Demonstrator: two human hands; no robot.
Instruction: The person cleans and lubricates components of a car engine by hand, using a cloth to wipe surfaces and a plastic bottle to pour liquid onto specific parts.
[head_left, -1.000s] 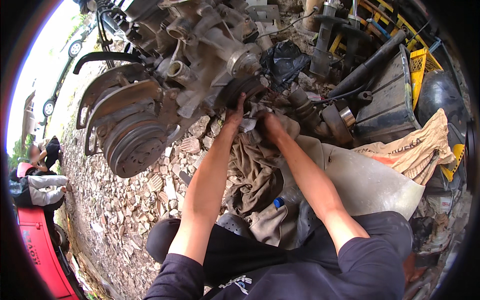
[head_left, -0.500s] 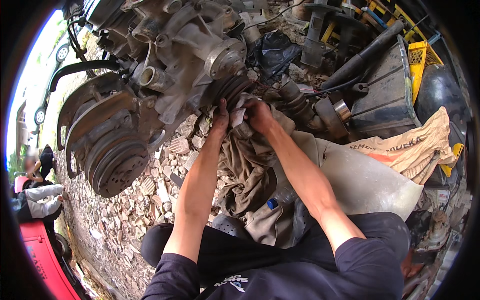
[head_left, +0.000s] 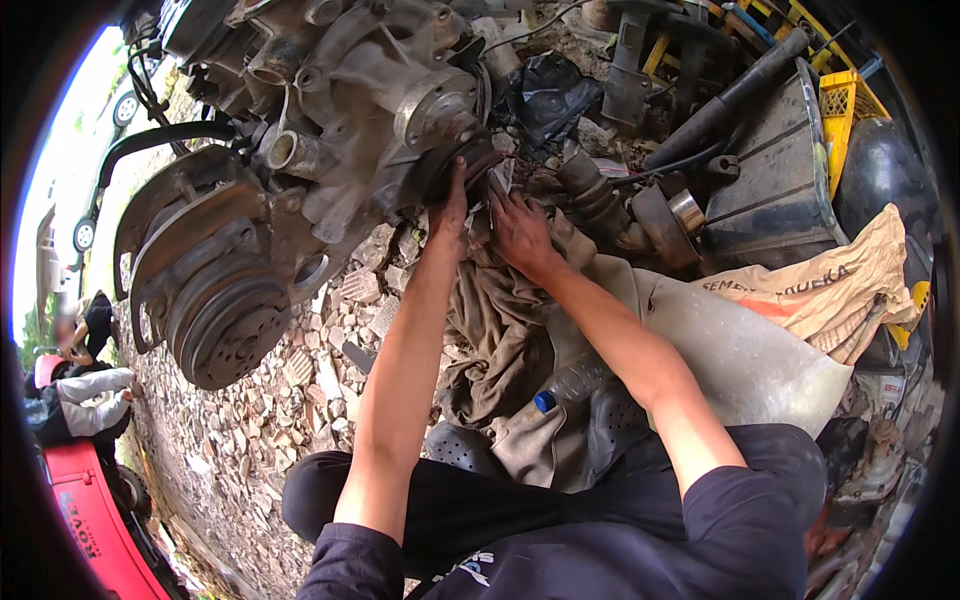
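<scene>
My left hand (head_left: pixel 449 210) is closed on a dark, grooved round part (head_left: pixel 450 163) on the underside of a large, dirty metal assembly (head_left: pixel 340 120), its fingers partly round that part's edge. My right hand (head_left: pixel 516 225) is just to its right, fingers bent against a small pale grey piece (head_left: pixel 502 178), possibly cloth or paper, beside the round part; its fingertips are partly hidden. Beneath both hands lies crumpled brown cloth (head_left: pixel 490 335) on a pale sheet (head_left: pixel 735 350). A bottle with a blue cap (head_left: pixel 546 400) lies between the cloth and my right shoe.
Rubble ground (head_left: pixel 250 450) is on the left, with a person (head_left: pixel 95 325), a red vehicle (head_left: pixel 90 515) and a car beyond. At right are metal tubes, a black bag (head_left: pixel 545 105), a dark tray (head_left: pixel 765 190), a yellow crate (head_left: pixel 840 110) and a paper sack (head_left: pixel 830 290).
Both hands have moved up, the left one higher on the round part. My right hand's fingers have shifted upward over the pale piece. The view has also shifted slightly.
</scene>
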